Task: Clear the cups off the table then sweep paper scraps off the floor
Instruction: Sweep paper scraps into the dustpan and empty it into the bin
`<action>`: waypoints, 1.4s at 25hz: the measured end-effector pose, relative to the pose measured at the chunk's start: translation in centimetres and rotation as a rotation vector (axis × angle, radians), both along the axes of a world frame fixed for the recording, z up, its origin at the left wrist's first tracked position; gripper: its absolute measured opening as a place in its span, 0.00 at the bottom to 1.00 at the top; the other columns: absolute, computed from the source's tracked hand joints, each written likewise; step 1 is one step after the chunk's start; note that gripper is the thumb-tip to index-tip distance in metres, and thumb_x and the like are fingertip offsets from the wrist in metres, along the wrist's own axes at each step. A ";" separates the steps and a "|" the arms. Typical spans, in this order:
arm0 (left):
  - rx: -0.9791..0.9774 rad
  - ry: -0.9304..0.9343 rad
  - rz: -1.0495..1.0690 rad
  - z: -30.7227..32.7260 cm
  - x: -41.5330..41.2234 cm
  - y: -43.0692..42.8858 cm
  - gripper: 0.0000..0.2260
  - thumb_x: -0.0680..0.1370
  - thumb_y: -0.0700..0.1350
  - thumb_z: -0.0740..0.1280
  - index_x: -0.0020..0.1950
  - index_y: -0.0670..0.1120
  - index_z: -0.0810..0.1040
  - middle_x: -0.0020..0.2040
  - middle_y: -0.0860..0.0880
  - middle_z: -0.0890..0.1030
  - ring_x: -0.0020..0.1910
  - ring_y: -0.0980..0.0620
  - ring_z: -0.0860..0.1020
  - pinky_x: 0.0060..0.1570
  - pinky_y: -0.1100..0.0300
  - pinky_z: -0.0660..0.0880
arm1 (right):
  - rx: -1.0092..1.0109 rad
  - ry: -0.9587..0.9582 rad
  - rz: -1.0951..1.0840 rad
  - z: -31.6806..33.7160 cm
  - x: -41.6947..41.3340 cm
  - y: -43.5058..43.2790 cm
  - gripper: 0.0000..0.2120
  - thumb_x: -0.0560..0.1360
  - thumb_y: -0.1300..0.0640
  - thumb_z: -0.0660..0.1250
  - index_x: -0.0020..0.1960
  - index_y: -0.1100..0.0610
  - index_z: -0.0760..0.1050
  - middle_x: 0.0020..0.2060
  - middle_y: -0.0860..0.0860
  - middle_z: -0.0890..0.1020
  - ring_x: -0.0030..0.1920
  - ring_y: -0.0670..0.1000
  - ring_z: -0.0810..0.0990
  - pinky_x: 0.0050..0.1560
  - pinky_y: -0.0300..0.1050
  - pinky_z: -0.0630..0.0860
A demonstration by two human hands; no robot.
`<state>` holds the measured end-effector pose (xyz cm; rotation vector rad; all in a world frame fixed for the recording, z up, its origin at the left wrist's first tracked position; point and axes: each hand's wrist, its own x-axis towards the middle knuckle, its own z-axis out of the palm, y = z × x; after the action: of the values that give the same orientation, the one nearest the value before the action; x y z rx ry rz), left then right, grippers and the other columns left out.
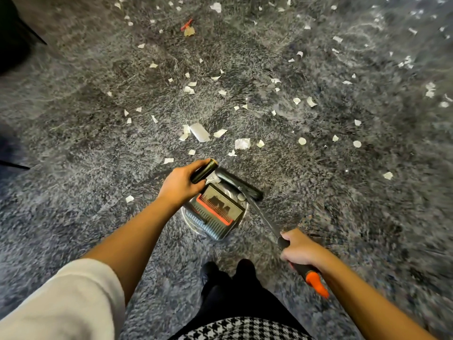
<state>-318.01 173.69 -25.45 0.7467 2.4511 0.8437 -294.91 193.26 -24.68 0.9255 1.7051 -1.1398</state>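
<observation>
Paper scraps (199, 132) lie scattered over the carpet (73, 99), most of them beyond the dustpan (217, 213) and well apart from one another; a few sit just beyond its far edge, and at least two pale pieces appear to rest inside it. The scraps are white, thin, torn to irregular shapes, some curled. One reddish and one tan fragment lie far beyond the dustpan.

The dustpan stands on the carpet directly ahead of the person's shoes (228, 271). It is grey plastic with an orange comb strip and ribbed teeth along the near edge. The broom head (239, 184) is a dark bar lying across the dustpan's far edge; its metal shaft runs from there toward the person.

The left hand (180, 184) is closed around the dark cylindrical dustpan handle (204, 171). The right hand (300, 250) is closed around the broom shaft, above its black and orange grip.

Step in hand, as judged: sweeping, early stage. No table or cups are in view. The carpet is grey, dense pile, so scraps are likely to cling. The next move calls for extending the broom head beyond the nearest scraps and drawing them toward the dustpan with short, firm strokes, the dustpan held steady.
</observation>
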 end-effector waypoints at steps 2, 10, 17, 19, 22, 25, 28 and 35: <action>0.001 -0.008 -0.002 -0.2 0.2 -0.1 0.25 0.73 0.42 0.71 0.68 0.55 0.72 0.53 0.46 0.82 0.45 0.48 0.81 0.45 0.53 0.80 | -0.060 -0.002 0.011 0.9 0.7 0.0 0.20 0.73 0.71 0.62 0.65 0.65 0.67 0.49 0.60 0.76 0.20 0.45 0.74 0.25 0.38 0.69; 0.068 -0.058 0.012 -0.5 1.1 -0.9 0.25 0.73 0.39 0.71 0.67 0.55 0.73 0.52 0.44 0.82 0.43 0.48 0.81 0.43 0.53 0.80 | -0.050 0.065 -0.092 5.4 3.2 2.2 0.27 0.70 0.73 0.63 0.68 0.61 0.70 0.38 0.62 0.77 0.20 0.46 0.72 0.20 0.37 0.69; 0.223 -0.128 0.252 -0.2 2.1 -7.5 0.24 0.72 0.36 0.71 0.67 0.50 0.74 0.55 0.47 0.81 0.51 0.50 0.80 0.54 0.52 0.77 | 0.005 0.159 -0.120 4.5 -1.3 1.9 0.35 0.70 0.73 0.62 0.75 0.60 0.58 0.21 0.54 0.77 0.19 0.48 0.72 0.20 0.36 0.69; 0.226 -0.108 0.317 -0.1 2.3 -9.9 0.24 0.73 0.37 0.71 0.67 0.49 0.74 0.57 0.51 0.81 0.52 0.53 0.80 0.53 0.57 0.76 | 0.045 0.181 -0.080 3.8 -3.4 1.4 0.33 0.70 0.73 0.61 0.74 0.59 0.61 0.20 0.54 0.76 0.18 0.48 0.72 0.20 0.36 0.69; 0.202 -0.062 0.380 -0.1 2.4 -13.3 0.23 0.73 0.37 0.71 0.67 0.46 0.74 0.59 0.55 0.77 0.56 0.57 0.77 0.54 0.65 0.70 | 0.090 0.211 -0.048 2.1 -7.1 0.1 0.21 0.70 0.73 0.61 0.57 0.54 0.64 0.18 0.53 0.75 0.18 0.48 0.72 0.20 0.36 0.68; 0.171 -0.037 0.466 -0.7 2.6 -16.3 0.24 0.73 0.37 0.71 0.68 0.46 0.74 0.61 0.53 0.77 0.56 0.59 0.76 0.53 0.73 0.69 | 0.135 0.190 0.061 0.1 -9.4 -1.8 0.20 0.70 0.71 0.62 0.59 0.58 0.67 0.21 0.54 0.77 0.19 0.49 0.74 0.22 0.36 0.69; 0.134 -0.013 0.455 -0.9 2.5 -17.3 0.24 0.73 0.38 0.71 0.68 0.47 0.74 0.61 0.51 0.78 0.53 0.58 0.77 0.47 0.78 0.68 | 0.155 0.129 0.221 -1.7 -9.4 -4.2 0.31 0.70 0.70 0.62 0.72 0.64 0.61 0.30 0.56 0.76 0.21 0.49 0.75 0.22 0.36 0.69; 0.026 -0.012 0.411 -0.6 0.7 -17.5 0.25 0.73 0.41 0.69 0.69 0.54 0.72 0.50 0.46 0.84 0.32 0.56 0.77 0.35 0.58 0.76 | 0.013 0.053 0.415 0.2 -7.3 -8.0 0.28 0.70 0.68 0.63 0.70 0.63 0.65 0.30 0.54 0.77 0.18 0.45 0.74 0.20 0.36 0.70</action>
<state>-317.30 156.18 -26.09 0.2424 2.6281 1.0210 -302.21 185.26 -24.43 0.5164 1.8411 -0.8812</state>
